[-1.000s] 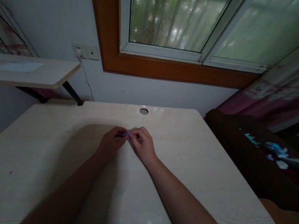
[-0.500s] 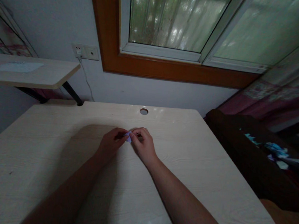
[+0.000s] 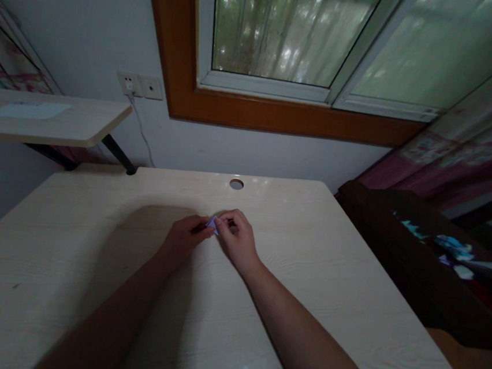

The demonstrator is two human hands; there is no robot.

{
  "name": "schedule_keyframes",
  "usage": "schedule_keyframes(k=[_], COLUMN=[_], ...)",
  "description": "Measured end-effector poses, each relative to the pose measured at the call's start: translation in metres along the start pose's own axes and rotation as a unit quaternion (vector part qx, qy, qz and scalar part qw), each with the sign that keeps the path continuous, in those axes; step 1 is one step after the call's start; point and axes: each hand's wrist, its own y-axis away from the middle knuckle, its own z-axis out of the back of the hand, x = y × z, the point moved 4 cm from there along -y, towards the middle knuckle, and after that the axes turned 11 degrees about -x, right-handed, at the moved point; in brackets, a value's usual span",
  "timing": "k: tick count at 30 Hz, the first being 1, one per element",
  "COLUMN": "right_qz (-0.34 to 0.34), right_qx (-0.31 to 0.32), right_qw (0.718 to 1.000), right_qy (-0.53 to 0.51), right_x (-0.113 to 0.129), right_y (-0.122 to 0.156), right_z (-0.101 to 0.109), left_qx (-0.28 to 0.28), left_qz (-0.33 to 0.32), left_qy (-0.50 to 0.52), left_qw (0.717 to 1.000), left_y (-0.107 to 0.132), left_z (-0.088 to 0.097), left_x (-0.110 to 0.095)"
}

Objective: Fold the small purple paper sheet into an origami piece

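Observation:
Both of my hands meet over the middle of a pale wooden desk (image 3: 93,239). Between their fingertips is a small pale purple folded piece of paper (image 3: 213,224). My left hand (image 3: 186,238) pinches its left side with fingers curled. My right hand (image 3: 235,238) pinches its right side, thumb and forefinger pressed on it. Most of the paper is hidden by the fingers.
A round cable hole (image 3: 236,184) is near the desk's far edge. A smaller raised table (image 3: 73,121) with a sheet of paper stands at the left. Wall sockets (image 3: 140,85) and a window are behind. A dark wooden bed frame (image 3: 397,245) runs along the right.
My hands have barely shifted; the left hand dropped slightly and the fingers worked the small purple paper, which now shows a little more between them.

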Motion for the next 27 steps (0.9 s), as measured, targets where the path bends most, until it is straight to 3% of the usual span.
schedule_keyframes(k=[8,16,27], right_qz=[0.016,0.02,0.022], right_qx=[0.001,-0.012,-0.012], right_qw=[1.0,0.999,0.999], right_qy=[-0.012,-0.033,-0.037], right_x=[-0.0004,0.0028,0.0051], right_y=[0.0005,-0.0004,-0.0007], right_z=[-0.0005,-0.0003,-0.0002], left_qx=[0.025,0.026,0.02], left_qz=[0.005,0.106,0.119], left_qy=[0.028,0.183,0.19], left_qw=[0.999,0.977,0.974], left_y=[0.0,0.0021,0.0032], left_z=[-0.0021,-0.0083,-0.0081], left_x=[0.0026,0.0077,0.0084])
